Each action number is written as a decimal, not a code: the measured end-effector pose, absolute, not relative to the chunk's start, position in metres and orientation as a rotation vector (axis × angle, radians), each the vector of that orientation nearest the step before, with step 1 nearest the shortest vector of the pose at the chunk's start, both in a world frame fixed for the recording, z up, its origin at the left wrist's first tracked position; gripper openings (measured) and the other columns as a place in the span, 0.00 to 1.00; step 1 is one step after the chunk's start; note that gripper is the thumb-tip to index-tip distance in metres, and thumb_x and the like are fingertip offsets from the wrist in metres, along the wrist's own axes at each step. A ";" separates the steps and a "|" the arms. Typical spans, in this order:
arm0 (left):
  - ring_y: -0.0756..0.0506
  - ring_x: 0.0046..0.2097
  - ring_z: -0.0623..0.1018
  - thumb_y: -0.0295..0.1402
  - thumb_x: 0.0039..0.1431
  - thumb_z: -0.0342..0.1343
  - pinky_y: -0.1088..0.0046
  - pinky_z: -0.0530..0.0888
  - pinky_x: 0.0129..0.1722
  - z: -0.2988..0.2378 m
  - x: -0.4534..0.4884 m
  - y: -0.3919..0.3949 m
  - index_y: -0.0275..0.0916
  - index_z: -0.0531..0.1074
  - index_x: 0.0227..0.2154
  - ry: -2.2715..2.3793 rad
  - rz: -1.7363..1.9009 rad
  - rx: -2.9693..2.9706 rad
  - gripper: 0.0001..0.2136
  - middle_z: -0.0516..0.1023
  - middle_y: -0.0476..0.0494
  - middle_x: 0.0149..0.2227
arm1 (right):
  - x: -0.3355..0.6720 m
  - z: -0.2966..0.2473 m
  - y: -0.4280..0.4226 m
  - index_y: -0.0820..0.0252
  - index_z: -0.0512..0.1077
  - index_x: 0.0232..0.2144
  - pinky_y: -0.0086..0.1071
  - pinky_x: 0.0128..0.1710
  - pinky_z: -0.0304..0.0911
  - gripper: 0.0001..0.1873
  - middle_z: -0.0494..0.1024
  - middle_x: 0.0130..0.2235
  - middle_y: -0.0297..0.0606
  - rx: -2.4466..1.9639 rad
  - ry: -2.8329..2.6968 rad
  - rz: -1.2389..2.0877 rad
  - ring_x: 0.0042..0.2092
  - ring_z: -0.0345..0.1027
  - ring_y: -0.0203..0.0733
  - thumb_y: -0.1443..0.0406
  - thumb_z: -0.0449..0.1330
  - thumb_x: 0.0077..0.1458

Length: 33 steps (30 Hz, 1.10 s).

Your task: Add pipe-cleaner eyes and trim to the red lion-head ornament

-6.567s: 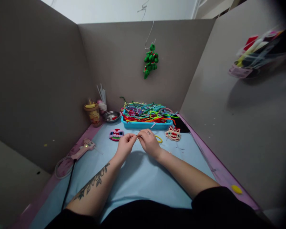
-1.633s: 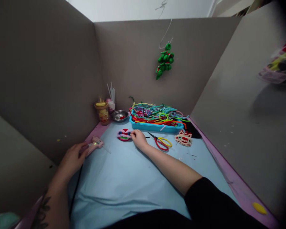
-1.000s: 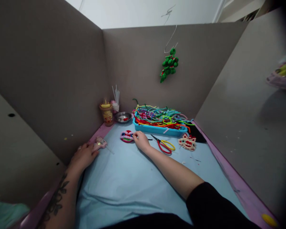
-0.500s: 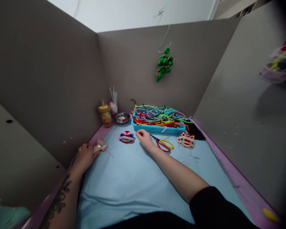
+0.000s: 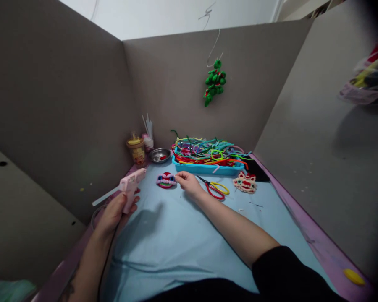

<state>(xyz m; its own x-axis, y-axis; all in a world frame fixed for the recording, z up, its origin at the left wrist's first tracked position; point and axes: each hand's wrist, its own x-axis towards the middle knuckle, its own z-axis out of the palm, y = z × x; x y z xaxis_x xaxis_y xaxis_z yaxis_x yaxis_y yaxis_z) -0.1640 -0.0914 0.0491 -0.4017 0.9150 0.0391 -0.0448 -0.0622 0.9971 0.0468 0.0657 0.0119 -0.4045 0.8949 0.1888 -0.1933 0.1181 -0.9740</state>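
My left hand (image 5: 118,212) is wrapped round the handle of a pink hot glue gun (image 5: 130,184), raised above the table on the left. A whitish glue stick (image 5: 105,196) sticks out of its back, and the nozzle points away to the upper right. Fingertips pinched, my right hand (image 5: 190,183) is at the right edge of a small pink, red and green lion-head piece (image 5: 166,180) lying on the cloth. What sits in that pinch is too small to make out. Scissors (image 5: 214,188) with one red and one yellow handle lie just right of this hand.
Behind is a blue tray (image 5: 204,168) heaped with pipe cleaners. A cream lion-head piece (image 5: 245,183) lies at right. Back left stand a metal bowl (image 5: 159,156), a cup (image 5: 136,153) and glue sticks (image 5: 148,128). Grey panels enclose the table; a green ornament (image 5: 214,84) hangs behind.
My left hand has picked up the glue gun from the table's left side and turned it nozzle-forward. My right hand has shifted slightly left, up to the pink lion-head piece.
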 end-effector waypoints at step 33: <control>0.56 0.25 0.58 0.44 0.43 0.65 0.84 0.61 0.19 0.027 -0.118 -0.094 0.39 0.68 0.49 0.513 1.369 0.709 0.29 0.68 0.46 0.37 | 0.041 0.047 0.027 0.62 0.67 0.24 0.25 0.18 0.34 0.19 0.63 0.21 0.26 -0.450 -1.210 1.930 0.19 0.45 0.25 0.56 0.69 0.36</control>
